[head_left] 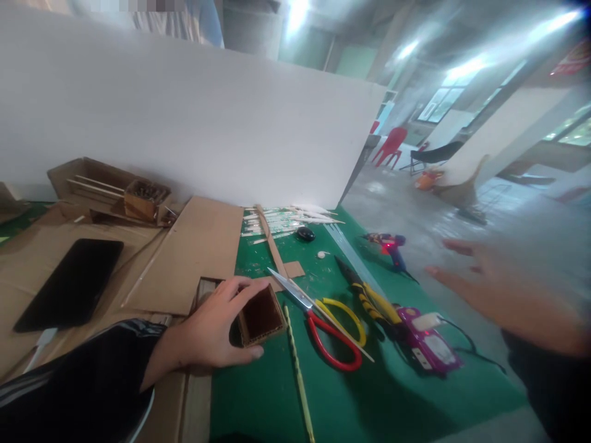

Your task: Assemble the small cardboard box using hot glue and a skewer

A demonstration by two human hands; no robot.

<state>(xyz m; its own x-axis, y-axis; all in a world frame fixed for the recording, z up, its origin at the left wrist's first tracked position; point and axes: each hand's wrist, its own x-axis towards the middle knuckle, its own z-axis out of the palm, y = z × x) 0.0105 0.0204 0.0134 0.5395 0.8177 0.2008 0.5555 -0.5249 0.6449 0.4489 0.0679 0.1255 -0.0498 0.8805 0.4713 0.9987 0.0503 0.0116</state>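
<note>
Gripping a small open cardboard box (261, 318) on the green mat (369, 394), our left hand (215, 329) clamps thumb and fingers on its walls. Scissors (323, 326) lie at its three o'clock. Our right hand (498, 289) hovers spread, blurred, holding nothing.

On the table (277, 394), the small box (261, 317) sits in the left hand (215, 335); scissors (323, 320) lie just right of it, cardboard sheets (194, 255) to the left, the board (184, 123) far behind.
</note>
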